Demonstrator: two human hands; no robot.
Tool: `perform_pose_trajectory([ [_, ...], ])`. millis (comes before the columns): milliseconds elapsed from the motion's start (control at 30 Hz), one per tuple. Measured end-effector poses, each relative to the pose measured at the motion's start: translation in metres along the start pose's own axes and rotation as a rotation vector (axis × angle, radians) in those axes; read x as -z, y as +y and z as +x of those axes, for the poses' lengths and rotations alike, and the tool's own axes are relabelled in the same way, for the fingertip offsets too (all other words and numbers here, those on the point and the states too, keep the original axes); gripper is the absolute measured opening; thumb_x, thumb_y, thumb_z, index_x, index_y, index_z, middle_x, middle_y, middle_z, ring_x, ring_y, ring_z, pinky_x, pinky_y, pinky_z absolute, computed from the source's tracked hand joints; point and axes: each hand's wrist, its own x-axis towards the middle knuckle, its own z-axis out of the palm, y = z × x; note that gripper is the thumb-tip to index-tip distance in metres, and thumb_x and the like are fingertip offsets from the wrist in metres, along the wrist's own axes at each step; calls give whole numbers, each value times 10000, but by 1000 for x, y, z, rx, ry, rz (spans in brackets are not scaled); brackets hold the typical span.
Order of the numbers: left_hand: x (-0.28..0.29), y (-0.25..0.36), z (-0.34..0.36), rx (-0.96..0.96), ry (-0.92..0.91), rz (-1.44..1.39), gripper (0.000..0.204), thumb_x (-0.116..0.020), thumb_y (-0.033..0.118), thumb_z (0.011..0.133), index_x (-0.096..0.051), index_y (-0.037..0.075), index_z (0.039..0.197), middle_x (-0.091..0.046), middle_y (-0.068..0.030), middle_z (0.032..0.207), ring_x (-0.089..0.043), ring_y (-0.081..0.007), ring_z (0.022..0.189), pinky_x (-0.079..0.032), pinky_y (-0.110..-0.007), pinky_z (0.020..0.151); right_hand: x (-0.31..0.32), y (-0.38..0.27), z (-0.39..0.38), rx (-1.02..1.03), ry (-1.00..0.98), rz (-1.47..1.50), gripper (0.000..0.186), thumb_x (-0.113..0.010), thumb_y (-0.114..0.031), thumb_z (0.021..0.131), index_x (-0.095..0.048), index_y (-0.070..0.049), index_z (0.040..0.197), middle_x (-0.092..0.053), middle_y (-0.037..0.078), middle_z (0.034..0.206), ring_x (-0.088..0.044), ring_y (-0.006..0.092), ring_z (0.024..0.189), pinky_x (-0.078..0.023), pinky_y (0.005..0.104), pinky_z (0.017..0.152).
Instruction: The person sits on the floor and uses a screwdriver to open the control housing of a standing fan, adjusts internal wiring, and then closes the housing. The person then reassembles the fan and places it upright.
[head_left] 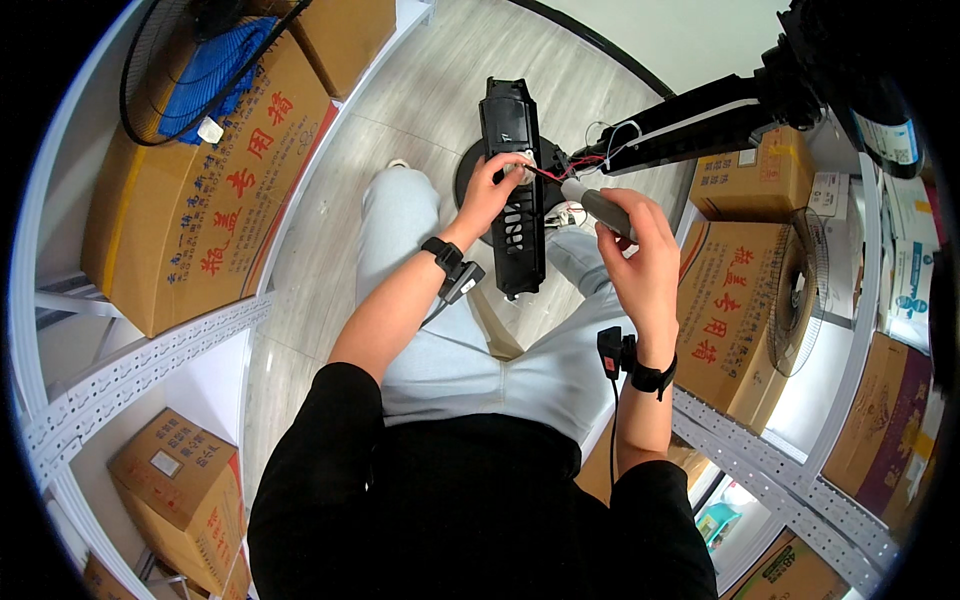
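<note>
A long black plastic housing [518, 225] with slots lies lengthwise in front of me, between my knees. My right hand [640, 245] is closed around the grey handle of a screwdriver [603, 208]. Its thin shaft points left, toward a small white part on the housing. My left hand [488, 195] has its fingertips pinched together by that part and the shaft's tip; whatever they grip is too small to make out. Red wires [592, 158] run from the housing's right side to a long black fan stand [690, 125].
A round black base [468, 183] sits under the housing on the grey floor. Shelves with cardboard boxes stand on both sides, left [235, 180] and right [728, 310]. Wire fan guards [800, 300] lean there. Black straps with small devices [460, 275] circle both my wrists.
</note>
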Motion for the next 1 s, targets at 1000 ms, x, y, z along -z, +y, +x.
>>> perform_pose_trajectory([
  [1000,0,14,1,140,-33,-408,474,-334,359,1095,-686,42,1085,-594,-90,1125,-549,-175,1093,-401,-331,1001,-15,-11,-8,-63,20,11,259,-749,-60,833,-646,-46,1070,-663,109,900,-654,190,657,-544,286,579],
])
